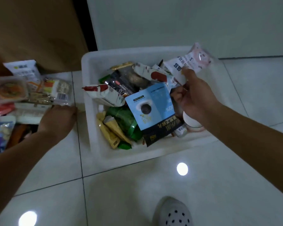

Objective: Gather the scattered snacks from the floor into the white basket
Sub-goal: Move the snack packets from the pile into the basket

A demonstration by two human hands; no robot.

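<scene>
Gathering under way: white basket [137, 152] sits on the tiled floor [121, 190], heaped close to its rim. Snack pile [39, 88] lies on the floor just off the basket's left edge. Risk: the heap is loose, so a packet let go at the far right corner could slide over the rim. Left hand [59, 118] reaches palm-down onto the pile; grasp not discernible. Right hand [193, 95] hangs above the basket's right side, pinching a white-and-pink packet [194, 61].

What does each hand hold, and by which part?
The right hand pinches a snack packet by its lower edge. Left hand: cannot be told.
</scene>
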